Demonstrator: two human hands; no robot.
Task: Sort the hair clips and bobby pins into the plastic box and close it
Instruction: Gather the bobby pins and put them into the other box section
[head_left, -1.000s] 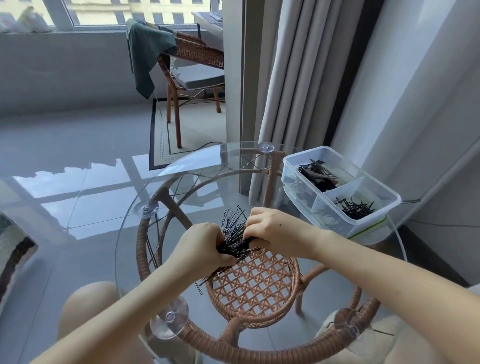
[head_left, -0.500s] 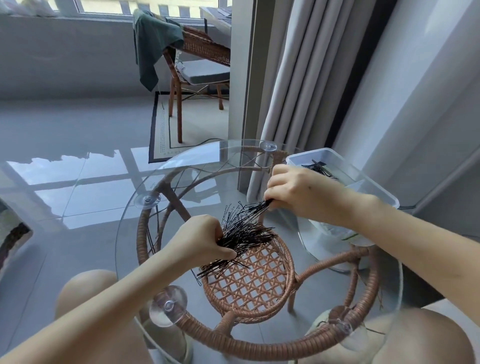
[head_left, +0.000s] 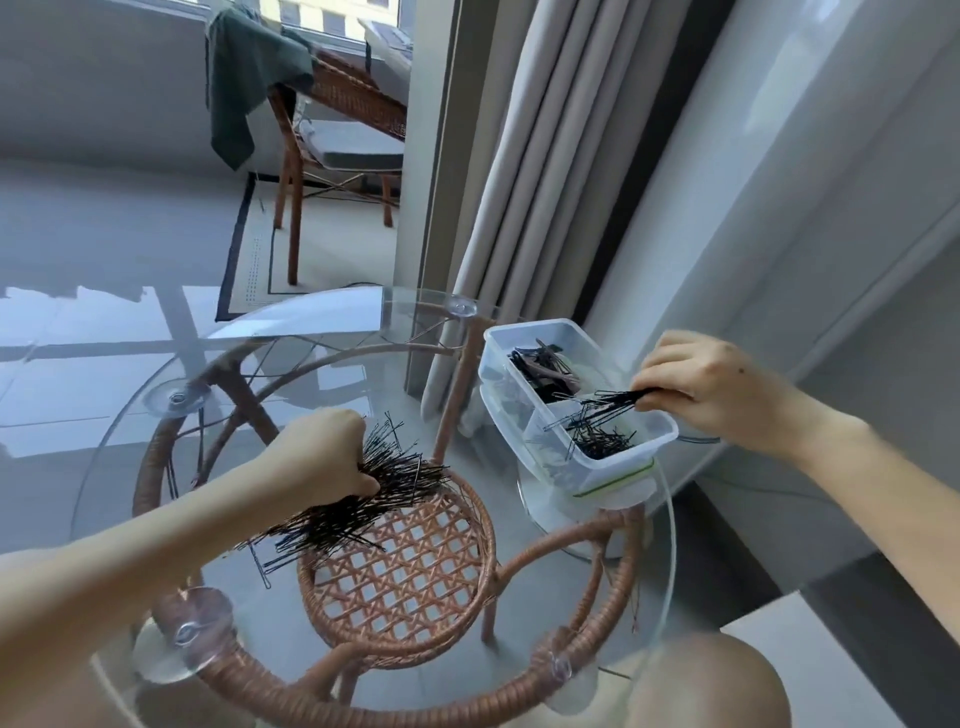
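Observation:
My left hand (head_left: 322, 457) grips a thick bundle of black bobby pins (head_left: 374, 499) above the round glass table (head_left: 291, 338). My right hand (head_left: 711, 384) pinches a small bunch of bobby pins (head_left: 597, 408) over the near compartment of the clear plastic box (head_left: 530, 332). That compartment holds loose black bobby pins (head_left: 605, 441). The far compartment holds dark hair clips (head_left: 545, 371). The box stands open at the table's right edge, on its lid (head_left: 613, 483) with a green seal.
Under the glass is a wicker frame with a woven lower shelf (head_left: 400, 566). A beige curtain (head_left: 535, 156) and a white wall stand close behind the box. A wicker chair (head_left: 332, 130) with a green cloth stands farther back. My knees show below the table.
My right hand pulled a small bunch of pins out of the bundle and carried it right, over the box. My left hand kept hold of the bundle. The view shifted right.

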